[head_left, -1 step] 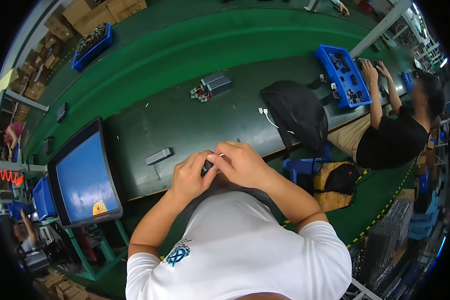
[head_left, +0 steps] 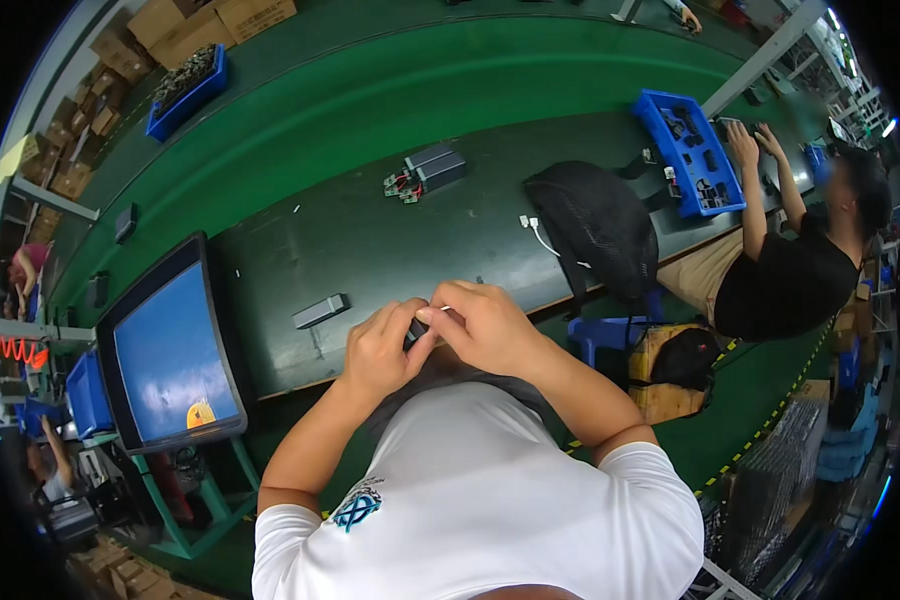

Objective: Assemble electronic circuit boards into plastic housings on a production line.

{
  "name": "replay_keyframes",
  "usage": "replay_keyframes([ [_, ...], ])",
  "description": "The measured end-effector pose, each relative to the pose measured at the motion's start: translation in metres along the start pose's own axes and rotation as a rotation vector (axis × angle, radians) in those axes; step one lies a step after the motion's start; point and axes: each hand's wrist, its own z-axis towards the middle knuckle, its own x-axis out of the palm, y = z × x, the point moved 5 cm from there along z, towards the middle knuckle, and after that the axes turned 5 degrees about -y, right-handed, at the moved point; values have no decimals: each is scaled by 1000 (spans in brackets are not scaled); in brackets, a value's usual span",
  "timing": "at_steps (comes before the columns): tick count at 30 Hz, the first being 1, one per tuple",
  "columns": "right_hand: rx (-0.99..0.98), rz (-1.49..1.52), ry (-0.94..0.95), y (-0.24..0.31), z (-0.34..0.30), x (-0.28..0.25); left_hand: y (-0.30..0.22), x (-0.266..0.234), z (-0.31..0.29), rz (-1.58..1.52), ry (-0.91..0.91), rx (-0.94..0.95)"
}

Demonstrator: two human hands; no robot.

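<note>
At the table's near edge, just in front of my body, my left hand (head_left: pixel 382 345) is closed around a small dark grey block (head_left: pixel 416 331), mostly hidden by the fingers. From the other side, my right hand (head_left: pixel 485 325) pinches at the top of this block, where a small pale bit shows between the fingertips. What that bit is cannot be made out. Left of my hands lies a long grey box-shaped case (head_left: pixel 320 312) with a dark end. Farther off, a few grey cases (head_left: pixel 438 167) lie side by side, against small circuit boards with red wires (head_left: pixel 404 186).
A dark green worktable (head_left: pixel 270 270) carries a black mesh bag (head_left: pixel 595 230) and a white cable (head_left: pixel 542 238) at right. Beyond stands a blue tray (head_left: pixel 692 150) of black parts, beside a co-worker (head_left: pixel 785 270). A large screen (head_left: pixel 175 345) is at left. Past the table runs a green belt (head_left: pixel 370 110).
</note>
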Motion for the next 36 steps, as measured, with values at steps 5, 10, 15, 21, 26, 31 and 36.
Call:
replay_keyframes([
  [5, -6, -50, -29, 4, -5, -7, -5, -3, 0, 121, 43, -9],
  [10, 9, -73, -581, 34, -6, -117, 44, -18, -23, 127, 35, -343],
  [15, -124, -596, -437, -2, 19, -67, 22, -30, 14, -391, -3, -92],
  [21, -93, -663, -336, -94, 4, 10, 33, -8, 8, -650, -39, -93],
  [26, -121, -597, -315, -104, 4, 28, 37, -10, 7, -633, -62, -64],
  [31, -122, -590, -323, -97, 2, 24, 40, -10, 8, -619, -18, -143],
  [36, -154, -572, -353, -107, -2, 29, 71, -45, 25, 2, 46, -371],
])
